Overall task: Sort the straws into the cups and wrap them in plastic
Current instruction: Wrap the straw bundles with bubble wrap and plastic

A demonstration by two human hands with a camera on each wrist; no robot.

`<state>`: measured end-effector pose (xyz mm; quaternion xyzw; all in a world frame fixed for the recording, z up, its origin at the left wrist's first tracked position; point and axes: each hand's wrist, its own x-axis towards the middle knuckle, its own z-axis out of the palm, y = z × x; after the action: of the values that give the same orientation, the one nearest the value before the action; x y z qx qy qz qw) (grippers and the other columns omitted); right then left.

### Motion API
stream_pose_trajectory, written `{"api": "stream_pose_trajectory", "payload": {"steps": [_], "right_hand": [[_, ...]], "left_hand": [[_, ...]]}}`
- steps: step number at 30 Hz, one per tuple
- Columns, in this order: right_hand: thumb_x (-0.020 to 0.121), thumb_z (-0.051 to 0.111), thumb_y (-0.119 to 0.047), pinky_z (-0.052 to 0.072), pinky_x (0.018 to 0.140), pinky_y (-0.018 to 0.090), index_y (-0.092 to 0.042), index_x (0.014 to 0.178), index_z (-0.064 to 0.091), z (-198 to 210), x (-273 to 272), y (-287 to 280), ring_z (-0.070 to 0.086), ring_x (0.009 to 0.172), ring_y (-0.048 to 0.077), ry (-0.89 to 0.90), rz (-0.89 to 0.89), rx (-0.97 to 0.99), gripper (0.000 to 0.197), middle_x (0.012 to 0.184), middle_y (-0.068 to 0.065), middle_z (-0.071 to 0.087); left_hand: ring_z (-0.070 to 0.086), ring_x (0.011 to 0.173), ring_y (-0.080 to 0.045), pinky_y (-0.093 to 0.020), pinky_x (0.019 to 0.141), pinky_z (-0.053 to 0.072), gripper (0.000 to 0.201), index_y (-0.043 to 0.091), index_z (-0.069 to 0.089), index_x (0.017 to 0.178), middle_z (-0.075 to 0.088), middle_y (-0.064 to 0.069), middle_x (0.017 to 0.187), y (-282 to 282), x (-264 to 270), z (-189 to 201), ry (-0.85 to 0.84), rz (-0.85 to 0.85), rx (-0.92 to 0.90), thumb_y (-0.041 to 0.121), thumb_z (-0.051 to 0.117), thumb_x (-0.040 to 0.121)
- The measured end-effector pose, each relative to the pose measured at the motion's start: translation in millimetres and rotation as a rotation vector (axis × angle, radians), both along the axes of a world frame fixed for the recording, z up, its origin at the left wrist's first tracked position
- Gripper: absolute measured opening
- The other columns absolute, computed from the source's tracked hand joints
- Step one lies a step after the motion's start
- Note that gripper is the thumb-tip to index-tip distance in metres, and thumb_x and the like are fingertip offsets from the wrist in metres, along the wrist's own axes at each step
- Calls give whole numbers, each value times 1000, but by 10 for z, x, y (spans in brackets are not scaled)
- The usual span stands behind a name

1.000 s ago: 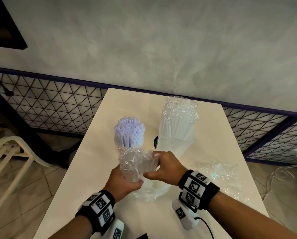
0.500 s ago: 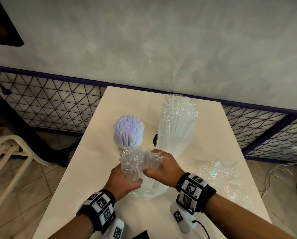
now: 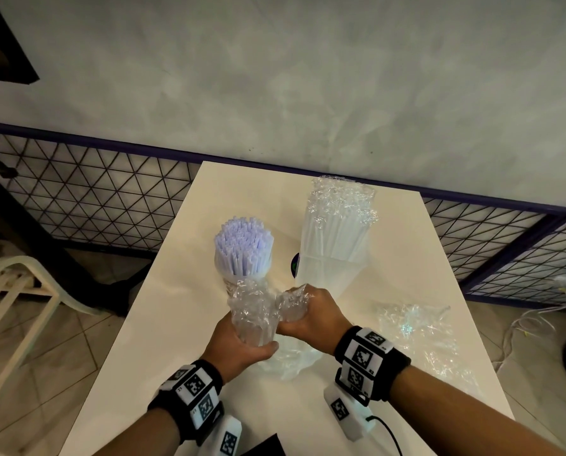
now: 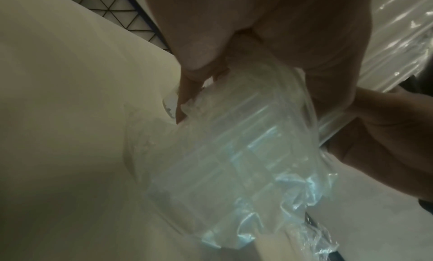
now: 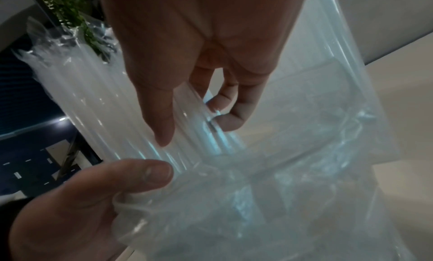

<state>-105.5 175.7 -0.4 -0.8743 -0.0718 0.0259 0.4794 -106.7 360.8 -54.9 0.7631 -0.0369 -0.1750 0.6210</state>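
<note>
Both hands wrapping a bundle of straws over the bench.
The left hand (image 3: 242,348) grips the bundle (image 3: 253,319) from below; the right hand (image 3: 311,315) pinches the wrap (image 3: 293,301) beside its top. Best pull the film taut, twisting evenly. Two cups of straws stand behind: one bare (image 3: 243,250), one wrapped (image 3: 335,235). One loose sheet (image 3: 416,327) lies right.

Both forearms bare, no sleeves. Left wrist band (image 3: 189,396): black strap carrying white square tiles printed with black fiducial codes. Right wrist band (image 3: 368,360): same build. White camera module (image 3: 345,411) slung under the right band, coded tile on its face, black cable (image 3: 388,434) trailing from it.
</note>
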Motion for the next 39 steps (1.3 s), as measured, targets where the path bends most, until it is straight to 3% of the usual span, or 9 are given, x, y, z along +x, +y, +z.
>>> {"api": "stream_pose_trajectory", "payload": {"steps": [3, 7, 12, 15, 19, 25, 33, 36, 39], "right_hand": [[64, 91, -27, 53, 64, 33, -18, 77, 67, -6, 33, -39, 64, 66, 13, -6, -25, 7, 29, 73, -3, 68], [69, 86, -33, 52, 62, 30, -20, 74, 66, -22, 70, -80, 62, 62, 9, 73, 41, -39, 25, 69, -7, 65], [76, 76, -21, 49, 63, 26, -19, 74, 63, 20, 47, -85, 60, 62, 12, 63, 103, -156, 13, 69, -3, 66], [73, 77, -19, 53, 68, 26, -26, 85, 66, 29, 6, -94, 66, 70, 13, 63, 58, -82, 18, 78, -2, 71], [74, 80, -16, 52, 73, 19, -21, 82, 74, 49, -3, -138, 66, 77, 4, 101, 24, -18, 12, 83, -8, 70], [77, 76, -15, 56, 79, 26, -25, 84, 75, 124, 24, -216, 68, 84, 10, 136, -15, -14, 12, 90, -5, 72], [76, 83, -12, 49, 54, 12, -8, 89, 76, 1070, 238, -494, 68, 61, 3, -3, -80, 32, 15, 71, -8, 73], [75, 83, -6, 45, 45, 18, -3, 87, 74, 1596, 361, -661, 63, 57, 7, -140, -165, 131, 16, 72, -2, 72], [75, 84, -11, 46, 45, 24, -11, 82, 72, 1956, 496, -815, 64, 63, 14, -247, -217, 158, 13, 77, 3, 72]], "left_hand": [[72, 91, -8, -25, 81, 55, 68, 21, 66, 107, 76, 2, 97, -20, 32, 7, -8, 4, 2, 41, 86, 45], [72, 90, -8, -27, 81, 57, 65, 21, 67, 105, 76, 3, 95, -20, 41, 14, -10, 9, 8, 39, 84, 45], [73, 88, -14, -36, 85, 59, 60, 20, 69, 103, 77, 0, 93, -13, 32, -11, -10, 19, 14, 37, 83, 48], [73, 86, -13, -34, 83, 59, 58, 21, 69, 102, 77, 0, 92, -24, 25, -7, -9, 24, 12, 38, 82, 47], [73, 85, -11, -30, 80, 58, 55, 24, 69, 99, 77, 2, 91, -8, 16, -2, -2, 48, 6, 38, 82, 47], [73, 82, -12, -27, 77, 57, 56, 23, 69, 95, 77, 3, 88, -10, 21, -16, 10, 88, 3, 40, 82, 44], [74, 76, -15, -24, 70, 56, 59, 15, 69, 92, 76, -3, 82, 5, 30, -56, 23, 101, 23, 43, 83, 42], [73, 75, -15, -22, 68, 54, 52, 14, 67, 90, 74, -2, 81, -1, 32, -53, 26, 102, 41, 36, 86, 46], [72, 77, -15, -21, 68, 52, 50, 14, 66, 92, 73, -1, 83, -12, 31, -52, 39, 116, 43, 30, 86, 49]]}}
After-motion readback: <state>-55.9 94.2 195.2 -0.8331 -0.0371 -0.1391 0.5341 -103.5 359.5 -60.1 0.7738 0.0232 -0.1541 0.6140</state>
